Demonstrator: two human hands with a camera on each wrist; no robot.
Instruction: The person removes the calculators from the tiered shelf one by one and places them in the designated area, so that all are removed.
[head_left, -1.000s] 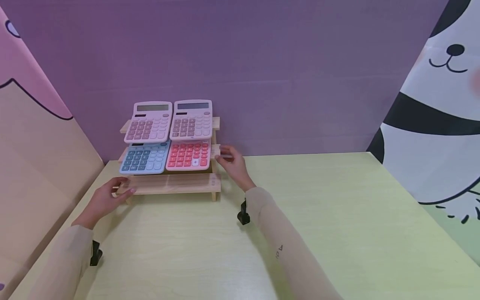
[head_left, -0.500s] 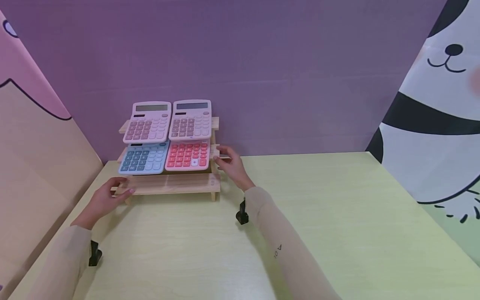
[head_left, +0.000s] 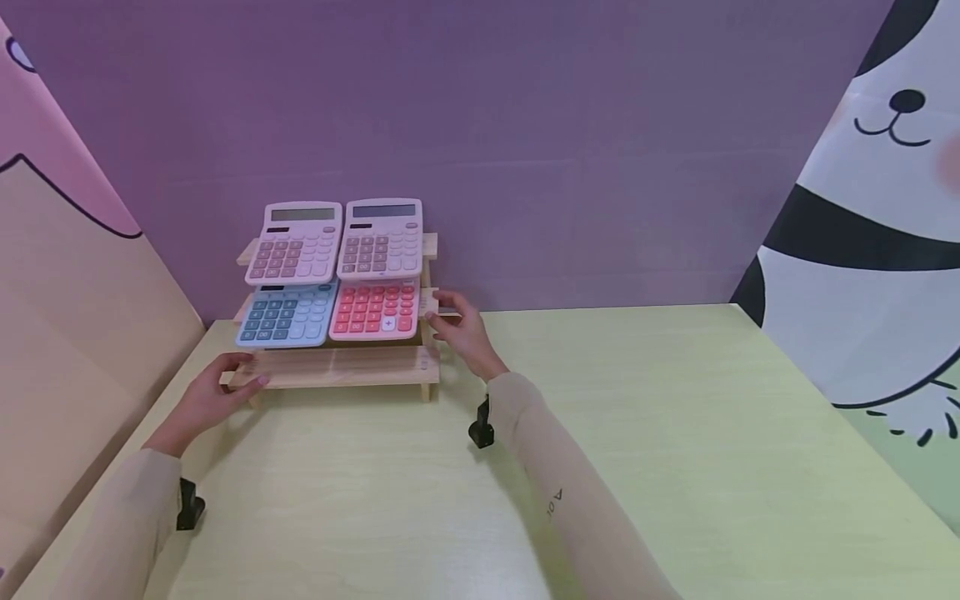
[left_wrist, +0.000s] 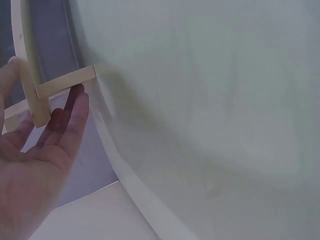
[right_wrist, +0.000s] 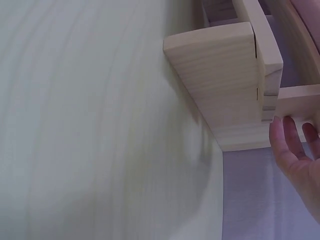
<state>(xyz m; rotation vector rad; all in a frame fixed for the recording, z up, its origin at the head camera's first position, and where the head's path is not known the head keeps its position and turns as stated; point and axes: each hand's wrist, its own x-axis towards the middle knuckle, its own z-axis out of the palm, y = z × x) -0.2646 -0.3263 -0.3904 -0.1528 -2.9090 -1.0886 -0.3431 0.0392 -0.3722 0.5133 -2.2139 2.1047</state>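
A tiered wooden stand (head_left: 345, 367) rises at the back left of the table. My left hand (head_left: 206, 396) grips the left end of its lowest board; in the left wrist view, fingers (left_wrist: 75, 122) reach beneath the wood. At the right end of the middle board, my right hand (head_left: 468, 337) holds the edge between thumb and fingers. Two pale pink calculators, the left one (head_left: 294, 243) and the right one (head_left: 382, 239), lean on the top tier. Below them are a blue calculator (head_left: 287, 317) and a coral-pink calculator (head_left: 375, 311), their upper parts hidden. The lowest board bears nothing.
The pale wood-grain table (head_left: 675, 433) stretches to the right and front. A purple backdrop (head_left: 562, 167) stands close behind the stand. A beige and pink panel (head_left: 90, 275) borders the left, and a panda-print panel (head_left: 885, 325) the right.
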